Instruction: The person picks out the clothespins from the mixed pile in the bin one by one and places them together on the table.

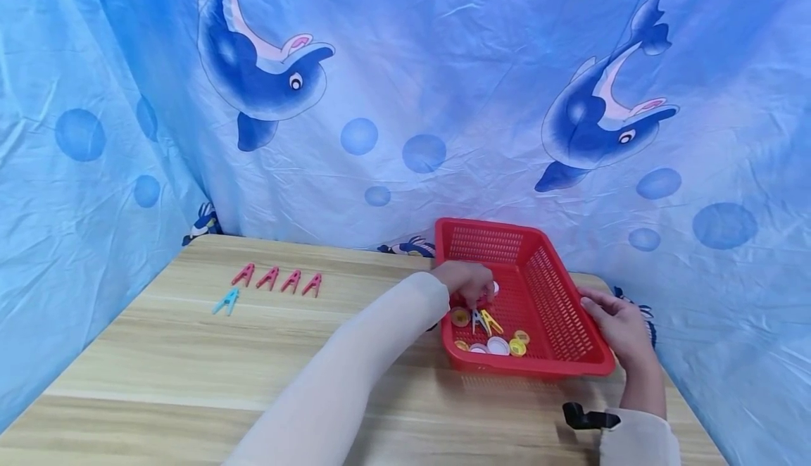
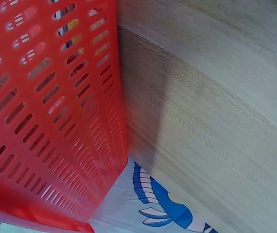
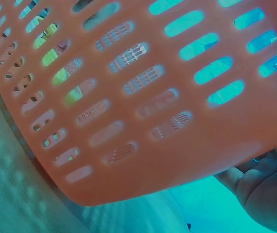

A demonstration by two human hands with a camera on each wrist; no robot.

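A red plastic basket [image 1: 564, 290] with slotted walls stands on the right of the table. My left hand [image 1: 465, 281] reaches over its left wall, fingers pointing down inside. Under those fingers shows a bit of pink; whether they pinch it is hidden. Just below lie a yellow clothespin [image 1: 491, 322] and a pale grey-blue clothespin [image 1: 478, 321]. My right hand [image 1: 624, 329] grips the basket's right rim, thumb on top; part of this hand [image 3: 269, 191] shows beside the basket wall [image 3: 187, 160] in the right wrist view. The left wrist view has the basket's outer wall [image 2: 56, 107], without the hand.
Several pink-red clothespins [image 1: 269, 279] line up at the table's left, with a light-blue clothespin [image 1: 227, 301] in front. Inside the basket are yellow discs [image 1: 517, 347] and white discs [image 1: 498, 345]. A blue dolphin-print cloth [image 1: 393, 100] hangs behind the wooden table [image 1: 190, 353].
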